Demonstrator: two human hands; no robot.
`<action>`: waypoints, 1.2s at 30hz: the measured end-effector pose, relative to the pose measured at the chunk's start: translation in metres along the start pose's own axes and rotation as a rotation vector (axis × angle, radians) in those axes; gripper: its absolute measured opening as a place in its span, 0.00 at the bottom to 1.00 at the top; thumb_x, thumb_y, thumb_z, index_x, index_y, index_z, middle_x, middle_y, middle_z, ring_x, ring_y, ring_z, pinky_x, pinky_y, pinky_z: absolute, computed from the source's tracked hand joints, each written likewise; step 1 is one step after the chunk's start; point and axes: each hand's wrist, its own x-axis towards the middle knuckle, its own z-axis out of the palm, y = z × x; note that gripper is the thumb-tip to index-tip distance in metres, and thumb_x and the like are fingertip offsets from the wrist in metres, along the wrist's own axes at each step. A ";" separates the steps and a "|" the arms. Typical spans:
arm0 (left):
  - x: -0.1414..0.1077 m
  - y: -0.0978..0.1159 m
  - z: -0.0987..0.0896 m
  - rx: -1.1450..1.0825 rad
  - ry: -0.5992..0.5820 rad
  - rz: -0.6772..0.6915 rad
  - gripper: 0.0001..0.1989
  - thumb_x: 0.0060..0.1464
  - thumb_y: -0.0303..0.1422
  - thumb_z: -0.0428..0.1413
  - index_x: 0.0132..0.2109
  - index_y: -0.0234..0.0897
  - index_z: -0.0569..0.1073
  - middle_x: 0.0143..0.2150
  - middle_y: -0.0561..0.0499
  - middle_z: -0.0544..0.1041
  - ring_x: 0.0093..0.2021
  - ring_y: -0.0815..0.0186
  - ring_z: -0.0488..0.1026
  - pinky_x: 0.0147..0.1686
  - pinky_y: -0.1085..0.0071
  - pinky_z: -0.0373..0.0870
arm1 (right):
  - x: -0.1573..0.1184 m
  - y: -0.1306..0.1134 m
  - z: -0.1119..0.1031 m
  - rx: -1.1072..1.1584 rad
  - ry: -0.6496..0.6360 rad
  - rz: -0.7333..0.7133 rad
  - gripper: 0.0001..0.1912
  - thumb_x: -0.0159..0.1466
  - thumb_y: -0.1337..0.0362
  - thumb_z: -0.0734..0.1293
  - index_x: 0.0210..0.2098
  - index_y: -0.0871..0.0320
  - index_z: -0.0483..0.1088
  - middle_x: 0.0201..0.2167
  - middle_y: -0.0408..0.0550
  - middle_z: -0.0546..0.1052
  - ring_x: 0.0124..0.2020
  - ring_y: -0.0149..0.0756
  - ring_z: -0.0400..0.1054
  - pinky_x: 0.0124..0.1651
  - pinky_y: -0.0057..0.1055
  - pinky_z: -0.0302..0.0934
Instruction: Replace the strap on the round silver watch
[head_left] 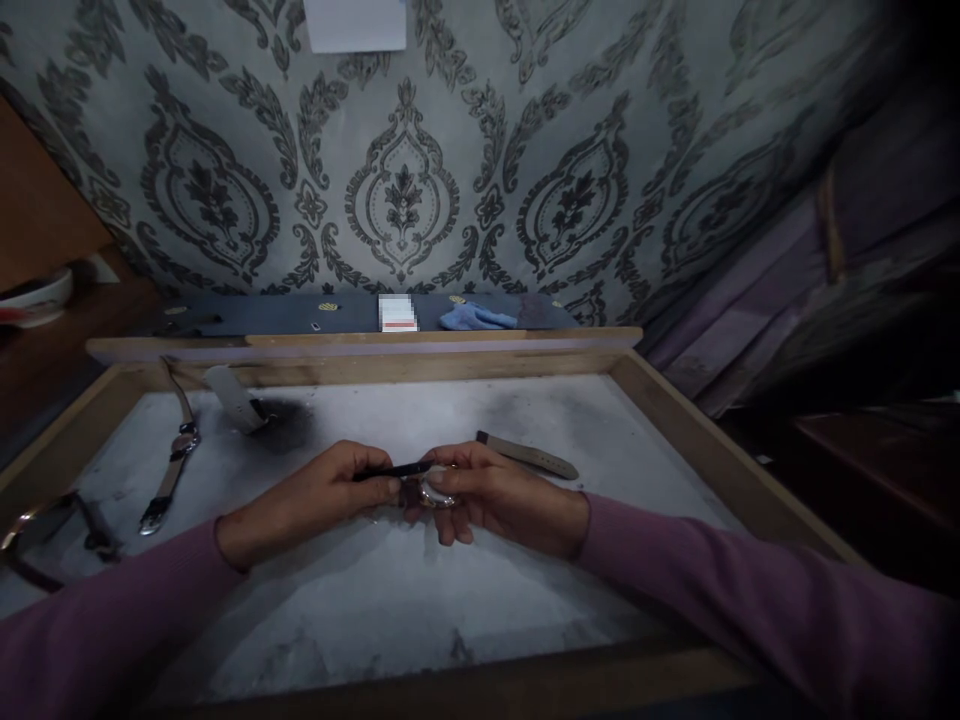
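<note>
We see the watch (438, 497) in the right hand (510, 490), thumb pressed on it, above the tray (450, 340). The left hand (315, 492) pinches a slim dark piece (401, 469); tool or strap, we cannot tell. Risk: loose fingertips could drop the watch; a skewed push could scratch it.

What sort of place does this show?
Probably an indoor watch bench, perhaps at home: a wood-rimmed worktop, a wristwatch lying towards its left side, and patterned wallpaper behind.
</note>
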 end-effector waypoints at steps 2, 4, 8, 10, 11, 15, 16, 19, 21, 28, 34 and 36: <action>-0.001 0.001 0.001 0.011 0.006 0.009 0.17 0.56 0.44 0.54 0.34 0.32 0.74 0.28 0.52 0.72 0.25 0.70 0.59 0.24 0.73 0.53 | 0.000 0.000 0.001 -0.004 0.005 0.000 0.10 0.60 0.62 0.70 0.34 0.63 0.67 0.28 0.50 0.78 0.22 0.26 0.71 0.20 0.20 0.59; -0.002 0.003 0.002 0.026 0.010 0.014 0.17 0.56 0.44 0.54 0.33 0.32 0.74 0.26 0.53 0.70 0.24 0.71 0.58 0.24 0.73 0.52 | 0.000 -0.001 0.002 -0.005 0.011 0.007 0.11 0.59 0.63 0.70 0.34 0.64 0.67 0.28 0.50 0.79 0.21 0.27 0.71 0.20 0.20 0.58; -0.005 0.009 0.004 0.047 0.019 0.020 0.17 0.55 0.44 0.54 0.31 0.33 0.73 0.25 0.54 0.68 0.25 0.70 0.59 0.25 0.73 0.54 | -0.001 -0.002 0.004 -0.025 0.033 0.019 0.12 0.57 0.65 0.72 0.36 0.64 0.68 0.29 0.50 0.79 0.21 0.26 0.71 0.19 0.20 0.57; -0.005 0.010 0.004 0.042 0.020 0.023 0.17 0.55 0.44 0.54 0.31 0.33 0.73 0.25 0.54 0.70 0.26 0.70 0.60 0.26 0.73 0.55 | -0.001 -0.003 0.005 -0.045 0.040 0.017 0.12 0.57 0.65 0.72 0.37 0.64 0.68 0.29 0.49 0.78 0.21 0.25 0.71 0.20 0.20 0.58; -0.005 0.010 0.004 0.037 0.018 0.025 0.17 0.55 0.45 0.54 0.32 0.33 0.73 0.26 0.53 0.71 0.26 0.70 0.60 0.26 0.73 0.56 | -0.002 -0.003 0.006 -0.052 0.041 0.017 0.12 0.57 0.65 0.72 0.37 0.64 0.68 0.29 0.49 0.78 0.21 0.25 0.70 0.20 0.20 0.58; -0.004 0.006 0.004 0.040 0.025 0.037 0.17 0.55 0.45 0.53 0.32 0.33 0.73 0.25 0.55 0.68 0.25 0.70 0.58 0.25 0.72 0.54 | -0.002 -0.005 0.007 -0.071 0.056 0.009 0.13 0.56 0.64 0.74 0.36 0.63 0.68 0.30 0.48 0.78 0.21 0.23 0.69 0.20 0.18 0.58; -0.004 0.005 0.004 0.051 0.031 0.038 0.17 0.55 0.45 0.53 0.32 0.34 0.72 0.24 0.56 0.66 0.24 0.70 0.57 0.25 0.72 0.53 | -0.002 -0.005 0.008 -0.079 0.070 0.001 0.13 0.56 0.64 0.74 0.36 0.64 0.68 0.30 0.48 0.78 0.21 0.23 0.69 0.19 0.18 0.58; -0.002 0.002 0.004 0.064 0.046 0.046 0.16 0.54 0.45 0.53 0.31 0.35 0.70 0.22 0.58 0.62 0.23 0.70 0.56 0.24 0.72 0.51 | -0.003 -0.006 0.010 -0.092 0.115 -0.016 0.14 0.55 0.64 0.74 0.34 0.64 0.69 0.30 0.48 0.78 0.20 0.21 0.68 0.18 0.17 0.57; -0.002 0.001 0.004 0.048 0.049 0.057 0.16 0.54 0.45 0.52 0.31 0.35 0.70 0.22 0.58 0.62 0.23 0.71 0.56 0.24 0.72 0.51 | -0.003 -0.008 0.012 -0.088 0.134 -0.022 0.15 0.54 0.63 0.75 0.34 0.64 0.69 0.30 0.48 0.79 0.19 0.21 0.68 0.17 0.17 0.57; 0.000 -0.006 0.008 0.040 0.060 0.150 0.15 0.56 0.42 0.51 0.30 0.35 0.70 0.22 0.57 0.64 0.23 0.71 0.58 0.24 0.73 0.53 | -0.005 -0.007 0.021 -0.108 0.239 -0.037 0.15 0.52 0.63 0.76 0.32 0.64 0.69 0.27 0.47 0.79 0.16 0.21 0.67 0.15 0.17 0.55; -0.002 -0.004 0.006 0.138 0.091 0.188 0.18 0.61 0.42 0.45 0.30 0.36 0.70 0.22 0.55 0.68 0.24 0.69 0.63 0.25 0.73 0.58 | -0.004 -0.007 0.023 -0.125 0.340 -0.008 0.15 0.48 0.65 0.76 0.31 0.63 0.69 0.23 0.45 0.79 0.13 0.20 0.63 0.13 0.17 0.49; -0.006 -0.002 0.001 0.342 0.172 0.182 0.19 0.63 0.41 0.42 0.29 0.36 0.68 0.23 0.53 0.70 0.25 0.67 0.66 0.26 0.71 0.60 | -0.005 -0.010 0.024 -0.118 0.369 0.008 0.15 0.48 0.66 0.76 0.31 0.63 0.70 0.23 0.44 0.79 0.13 0.20 0.63 0.13 0.16 0.48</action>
